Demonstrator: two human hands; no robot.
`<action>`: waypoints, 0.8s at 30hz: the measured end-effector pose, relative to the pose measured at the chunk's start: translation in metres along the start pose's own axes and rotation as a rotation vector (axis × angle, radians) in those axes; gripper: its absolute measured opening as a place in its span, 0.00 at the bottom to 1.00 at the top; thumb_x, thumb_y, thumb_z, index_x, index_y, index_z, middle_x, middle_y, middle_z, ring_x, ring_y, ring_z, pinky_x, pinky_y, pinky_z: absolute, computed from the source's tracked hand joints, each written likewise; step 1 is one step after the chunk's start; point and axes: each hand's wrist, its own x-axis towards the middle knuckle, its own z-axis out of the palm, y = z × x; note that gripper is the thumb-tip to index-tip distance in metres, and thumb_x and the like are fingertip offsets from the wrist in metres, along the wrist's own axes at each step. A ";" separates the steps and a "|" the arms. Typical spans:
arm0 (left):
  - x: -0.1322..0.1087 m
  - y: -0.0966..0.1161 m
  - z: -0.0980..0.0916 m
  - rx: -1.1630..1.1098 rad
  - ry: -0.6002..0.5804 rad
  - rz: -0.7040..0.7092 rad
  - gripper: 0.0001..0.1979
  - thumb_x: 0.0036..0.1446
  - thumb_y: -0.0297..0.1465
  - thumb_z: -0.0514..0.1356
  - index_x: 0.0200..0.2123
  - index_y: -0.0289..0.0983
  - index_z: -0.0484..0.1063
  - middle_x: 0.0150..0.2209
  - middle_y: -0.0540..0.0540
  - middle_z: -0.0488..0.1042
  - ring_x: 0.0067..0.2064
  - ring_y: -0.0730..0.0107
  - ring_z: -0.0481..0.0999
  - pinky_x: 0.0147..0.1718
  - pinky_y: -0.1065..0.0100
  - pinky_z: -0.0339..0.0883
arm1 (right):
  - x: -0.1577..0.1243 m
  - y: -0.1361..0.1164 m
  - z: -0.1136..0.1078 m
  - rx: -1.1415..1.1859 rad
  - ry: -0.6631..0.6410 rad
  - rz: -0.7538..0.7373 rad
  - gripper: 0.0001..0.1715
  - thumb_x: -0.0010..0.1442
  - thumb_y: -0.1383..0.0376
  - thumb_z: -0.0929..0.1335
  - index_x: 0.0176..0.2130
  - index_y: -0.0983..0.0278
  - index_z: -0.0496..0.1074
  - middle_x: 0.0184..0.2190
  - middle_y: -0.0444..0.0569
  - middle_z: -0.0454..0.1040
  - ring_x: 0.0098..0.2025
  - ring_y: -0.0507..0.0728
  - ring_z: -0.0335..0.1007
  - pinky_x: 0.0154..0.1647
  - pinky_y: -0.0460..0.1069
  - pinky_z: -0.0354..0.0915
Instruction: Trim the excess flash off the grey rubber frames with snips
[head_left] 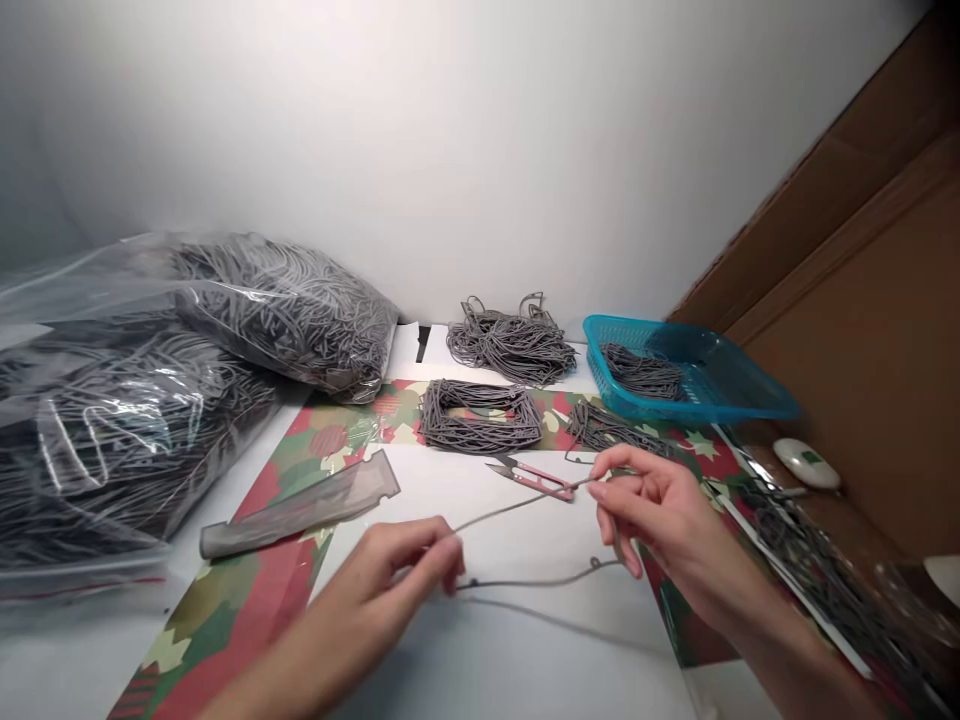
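A thin grey cord (517, 510) runs between my two hands, its lower strand hanging just above the white sheet. My left hand (412, 575) pinches one side of it between thumb and fingers. With thumb and forefinger, my right hand (645, 505) grips the other side, and the strand passes over its curled fingers. Small knots show on the lower strand. Just beyond the cord lies a pair of pink-handled thread snips (536, 478). Behind the right hand is a small bundle of grey cords (611, 430), partly covered by the fingers.
A rectangular ring of grey cords (481, 415) and a looser heap (511, 343) lie farther back. The blue basket (720, 410) holds more cords. Full plastic bags (292, 310) stand left, near a translucent grey strip (300, 510). Cardboard (862, 230) borders the right, beside a white mouse-like object (806, 463).
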 end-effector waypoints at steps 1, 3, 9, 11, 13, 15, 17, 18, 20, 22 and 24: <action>0.001 -0.001 -0.004 0.015 -0.005 -0.053 0.22 0.64 0.46 0.48 0.25 0.38 0.68 0.27 0.50 0.72 0.33 0.68 0.71 0.34 0.71 0.64 | 0.001 0.005 -0.003 -0.025 -0.025 0.025 0.13 0.58 0.58 0.71 0.35 0.64 0.67 0.17 0.39 0.72 0.13 0.43 0.61 0.16 0.39 0.54; 0.003 -0.004 -0.010 -0.032 -0.053 -0.146 0.24 0.62 0.49 0.49 0.25 0.38 0.68 0.24 0.51 0.71 0.30 0.69 0.71 0.31 0.71 0.64 | 0.003 0.016 -0.006 -0.071 -0.133 0.087 0.14 0.58 0.56 0.71 0.35 0.64 0.66 0.17 0.40 0.73 0.12 0.45 0.61 0.15 0.39 0.53; 0.009 -0.019 -0.016 0.163 0.055 -0.124 0.23 0.60 0.51 0.51 0.35 0.39 0.74 0.28 0.48 0.75 0.28 0.66 0.75 0.26 0.69 0.66 | 0.011 0.054 -0.010 -0.748 0.011 -0.275 0.13 0.66 0.59 0.62 0.37 0.65 0.69 0.15 0.39 0.66 0.12 0.48 0.58 0.14 0.43 0.52; 0.011 -0.026 -0.021 0.411 0.282 0.041 0.22 0.61 0.48 0.50 0.40 0.39 0.75 0.37 0.45 0.77 0.33 0.63 0.77 0.29 0.68 0.66 | 0.012 0.064 -0.012 -0.933 0.144 -0.469 0.13 0.66 0.63 0.61 0.39 0.67 0.71 0.15 0.39 0.64 0.15 0.49 0.58 0.18 0.45 0.54; 0.012 -0.031 -0.026 0.614 0.416 0.131 0.20 0.63 0.46 0.48 0.43 0.40 0.74 0.43 0.44 0.77 0.37 0.60 0.79 0.30 0.67 0.66 | 0.011 0.071 -0.012 -0.991 0.160 -0.545 0.14 0.65 0.65 0.61 0.42 0.69 0.73 0.16 0.41 0.64 0.17 0.49 0.59 0.21 0.46 0.55; 0.011 -0.032 -0.029 0.748 0.432 0.175 0.19 0.64 0.44 0.47 0.42 0.41 0.73 0.40 0.45 0.78 0.35 0.61 0.79 0.27 0.68 0.65 | 0.010 0.075 -0.012 -1.047 0.145 -0.602 0.14 0.65 0.67 0.61 0.42 0.70 0.73 0.17 0.42 0.66 0.17 0.49 0.60 0.22 0.47 0.54; 0.010 -0.031 -0.029 0.835 0.394 0.196 0.19 0.65 0.42 0.46 0.38 0.40 0.73 0.34 0.46 0.78 0.30 0.62 0.78 0.24 0.68 0.64 | 0.009 0.075 -0.011 -1.093 0.119 -0.641 0.13 0.65 0.69 0.61 0.41 0.70 0.74 0.18 0.44 0.69 0.17 0.50 0.61 0.22 0.47 0.54; 0.010 -0.031 -0.029 0.868 0.366 0.203 0.19 0.65 0.41 0.46 0.36 0.40 0.73 0.31 0.46 0.78 0.28 0.63 0.77 0.24 0.67 0.63 | 0.009 0.075 -0.010 -1.109 0.105 -0.654 0.13 0.65 0.69 0.61 0.41 0.70 0.75 0.18 0.44 0.70 0.17 0.50 0.63 0.23 0.47 0.54; 0.008 -0.031 -0.028 0.925 0.312 0.226 0.19 0.65 0.39 0.46 0.32 0.40 0.73 0.28 0.47 0.77 0.27 0.63 0.76 0.24 0.67 0.62 | 0.009 0.075 -0.009 -1.136 0.077 -0.676 0.13 0.65 0.70 0.61 0.41 0.68 0.75 0.20 0.45 0.72 0.19 0.51 0.66 0.24 0.47 0.56; 0.007 -0.033 -0.029 0.972 0.279 0.263 0.19 0.65 0.38 0.47 0.31 0.40 0.73 0.27 0.47 0.75 0.27 0.63 0.75 0.24 0.67 0.60 | 0.009 0.075 -0.008 -1.161 0.059 -0.693 0.14 0.65 0.70 0.61 0.42 0.68 0.75 0.22 0.46 0.75 0.21 0.51 0.70 0.25 0.46 0.57; 0.005 -0.036 -0.030 0.984 0.269 0.283 0.19 0.65 0.39 0.47 0.30 0.40 0.74 0.26 0.47 0.74 0.28 0.63 0.73 0.25 0.68 0.58 | 0.010 0.074 -0.008 -1.183 0.048 -0.702 0.14 0.66 0.71 0.61 0.43 0.69 0.75 0.25 0.48 0.77 0.23 0.52 0.73 0.26 0.46 0.59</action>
